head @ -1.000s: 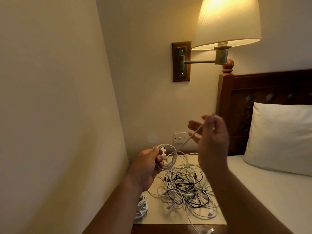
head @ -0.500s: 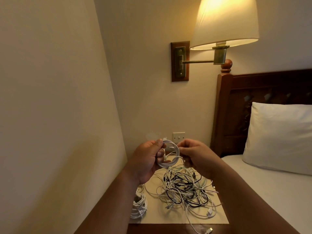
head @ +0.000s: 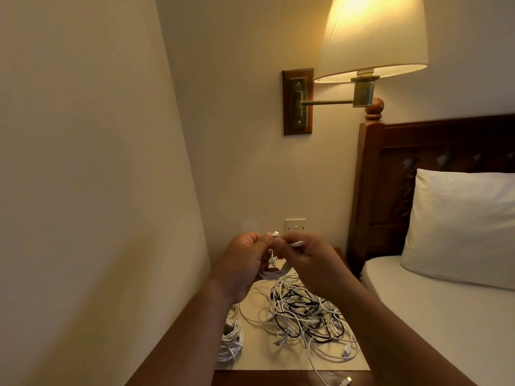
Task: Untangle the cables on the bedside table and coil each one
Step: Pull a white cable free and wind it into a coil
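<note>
**Closing off one coil above the heap**

Standing by the bed, I am watching two hands working close together, nearly touching, raised over the bedside table (head: 250, 380). The left hand (head: 245, 263) is gripping a small loop of white cable (head: 271, 274), whose lower arc is hanging out below the fingers, while a plug end is poking up at twelve o'clock from the thumb. The right hand (head: 310, 264), at three o'clock from the left, is pinching the loose tail of that same cable.

To my eye this one's coiling is nearing its end, with the tail being wrapped or tucked in. At six o'clock from the hands, the tangle (head: 303, 316) of white and black leads is lying on the cream mat (head: 278, 362). At eight o'clock from the tangle, a finished coil (head: 231, 339) is sitting at the mat's edge.

Next, I reckon, the tail is wanting a snug tuck so the loop is not springing open. Then it is wanting to be laid beside that coil, clear of the heap.
</note>
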